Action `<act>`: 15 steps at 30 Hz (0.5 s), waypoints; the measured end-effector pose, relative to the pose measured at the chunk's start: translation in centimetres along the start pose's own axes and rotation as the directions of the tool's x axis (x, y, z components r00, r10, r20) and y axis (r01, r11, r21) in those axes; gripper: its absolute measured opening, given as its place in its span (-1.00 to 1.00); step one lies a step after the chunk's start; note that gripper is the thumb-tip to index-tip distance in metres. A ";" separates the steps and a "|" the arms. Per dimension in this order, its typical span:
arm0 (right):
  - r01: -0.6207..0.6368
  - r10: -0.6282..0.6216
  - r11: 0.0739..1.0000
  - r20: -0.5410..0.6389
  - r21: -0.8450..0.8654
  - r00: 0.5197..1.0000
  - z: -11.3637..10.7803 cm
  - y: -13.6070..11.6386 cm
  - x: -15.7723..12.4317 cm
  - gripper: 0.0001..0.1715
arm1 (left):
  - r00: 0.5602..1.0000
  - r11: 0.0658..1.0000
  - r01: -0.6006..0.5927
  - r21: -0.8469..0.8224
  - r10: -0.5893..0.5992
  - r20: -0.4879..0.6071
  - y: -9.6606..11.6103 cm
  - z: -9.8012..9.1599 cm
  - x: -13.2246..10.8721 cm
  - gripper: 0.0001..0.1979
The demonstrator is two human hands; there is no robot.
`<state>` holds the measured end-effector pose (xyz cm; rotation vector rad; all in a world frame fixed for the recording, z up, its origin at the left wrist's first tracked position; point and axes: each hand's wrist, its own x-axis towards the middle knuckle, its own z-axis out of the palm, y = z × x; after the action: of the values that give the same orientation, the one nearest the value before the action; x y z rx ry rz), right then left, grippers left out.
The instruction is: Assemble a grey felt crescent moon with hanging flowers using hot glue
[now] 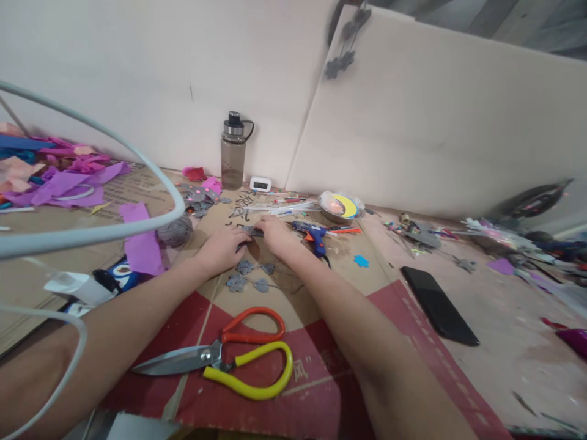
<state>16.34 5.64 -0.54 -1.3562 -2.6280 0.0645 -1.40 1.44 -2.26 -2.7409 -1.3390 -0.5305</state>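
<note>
My left hand and my right hand meet over the cardboard, fingers bent and closed on a small grey piece. Its shape is mostly covered by the fingers. Just nearer to me lie grey flower-shaped cutouts joined by thin strings. A blue hot glue gun rests right of my right hand. Beyond my left wrist sits a ball of grey yarn. Large scissors with one red and one yellow handle lie between my forearms, blades pointing left.
A water bottle and a small white digital clock stand by the wall. Right are a bowl, a blue cutout and a black phone. Coloured scraps pile up left; a pale curved tube crosses there.
</note>
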 end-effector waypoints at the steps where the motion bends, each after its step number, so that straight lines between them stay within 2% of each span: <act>1: -0.006 0.006 1.000 -0.006 0.013 1.000 0.1 0.0 0.1 -0.59 | 1.000 1.000 0.002 0.000 -0.002 -0.005 0.0 0.0 0.0 -0.69; 8: -0.063 0.064 0.998 -0.039 0.024 0.997 0.6 0.1 0.3 -0.60 | 1.000 1.000 0.014 -0.026 -0.015 -0.021 -0.1 0.1 0.0 -0.69; 13: -0.076 0.089 0.989 -0.100 0.127 0.991 1.2 0.6 0.0 -0.37 | 0.999 0.999 0.009 -0.040 -0.011 -0.039 -0.2 0.3 -0.1 -0.68; 15: -0.080 0.108 0.980 -0.148 0.183 0.983 0.9 0.8 -0.1 -0.38 | 0.999 0.999 0.006 -0.044 -0.008 -0.049 -0.3 0.4 -0.1 -0.68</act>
<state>16.84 6.09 -1.55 -1.3654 -2.3672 0.1906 -1.64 1.62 -2.71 -2.7394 -1.3424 -0.6310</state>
